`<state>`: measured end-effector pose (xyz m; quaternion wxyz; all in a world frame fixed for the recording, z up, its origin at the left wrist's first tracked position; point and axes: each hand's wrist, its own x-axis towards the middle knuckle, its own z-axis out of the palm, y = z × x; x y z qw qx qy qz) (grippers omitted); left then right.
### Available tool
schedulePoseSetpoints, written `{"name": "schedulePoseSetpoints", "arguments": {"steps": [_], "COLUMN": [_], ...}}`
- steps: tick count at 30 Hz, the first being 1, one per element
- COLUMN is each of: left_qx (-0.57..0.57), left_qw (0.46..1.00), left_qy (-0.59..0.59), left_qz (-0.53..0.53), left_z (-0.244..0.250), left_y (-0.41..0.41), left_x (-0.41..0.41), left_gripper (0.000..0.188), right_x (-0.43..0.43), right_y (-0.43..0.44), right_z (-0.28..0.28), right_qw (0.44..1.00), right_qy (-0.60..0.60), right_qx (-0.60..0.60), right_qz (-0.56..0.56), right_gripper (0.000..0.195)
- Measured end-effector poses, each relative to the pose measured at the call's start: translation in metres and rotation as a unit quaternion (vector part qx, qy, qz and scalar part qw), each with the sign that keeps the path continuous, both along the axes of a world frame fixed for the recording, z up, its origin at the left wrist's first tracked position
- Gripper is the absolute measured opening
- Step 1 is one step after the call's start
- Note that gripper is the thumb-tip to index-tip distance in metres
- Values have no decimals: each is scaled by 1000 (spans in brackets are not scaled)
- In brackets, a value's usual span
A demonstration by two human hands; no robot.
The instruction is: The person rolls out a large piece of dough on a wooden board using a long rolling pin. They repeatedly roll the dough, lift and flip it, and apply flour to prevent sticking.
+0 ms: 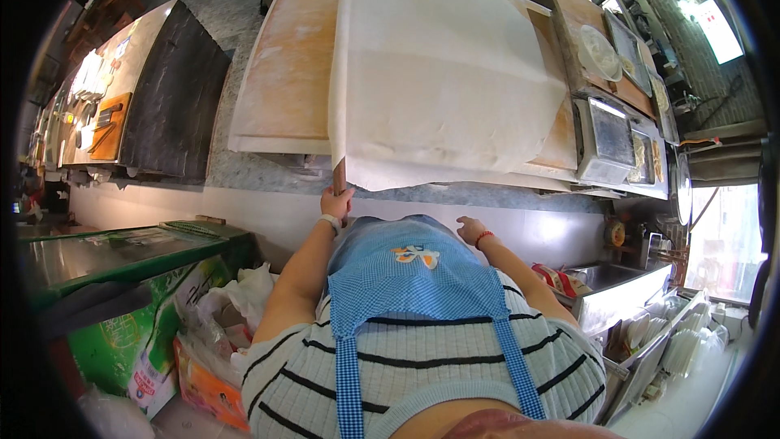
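My left hand (336,200) grips the near end of a long wooden rolling pin (340,174). The pin runs away from me across a floured wooden board (289,67), and the left edge of a large thin sheet of dough (451,67) is wrapped around it. To the right of the pin the dough lies spread over most of the board, and its near edge hangs over the front. Beside the blue checked apron (414,280), my right hand (470,230) is held low with nothing in it, its index finger stretched out. It is apart from the dough.
At the board's right stand a white bowl (599,53), a lidded metal container (604,134) and trays of noodle-like strips (643,158). A counter at left carries a cutting board (111,128) with knives. Behind are a green chest freezer (140,305), plastic bags (237,292) and a sink (600,274).
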<state>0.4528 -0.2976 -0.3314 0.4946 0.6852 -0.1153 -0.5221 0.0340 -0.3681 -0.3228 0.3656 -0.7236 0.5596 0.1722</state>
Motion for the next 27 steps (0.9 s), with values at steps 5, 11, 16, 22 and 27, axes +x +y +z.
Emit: {"name": "schedulePoseSetpoints", "arguments": {"steps": [5,11,16,22,27], "left_qx": [-3,93,185,233,290], "left_qw": [999,960,899,866,839], "left_qy": [-27,-255,-383,-435,-455], "left_qz": [-28,-73,-102,-78,-69], "left_z": [16,23,20,48,57], "left_y": [19,46,75,76,81], "left_x": [58,132,198,244,294], "left_gripper": [35,44,45,41,48], "right_x": [15,4,5,-6,23], "right_y": [-10,-2,4,11,2], "right_z": [13,14,13,-12,-6], "right_qw": [1000,1000,999,999,999], "right_qy": [-14,14,34,53,40], "right_qx": [-16,-13,24,11,12], "right_qz": [7,-16,-31,-6,-4], "right_gripper": [41,40,42,40,42]}}
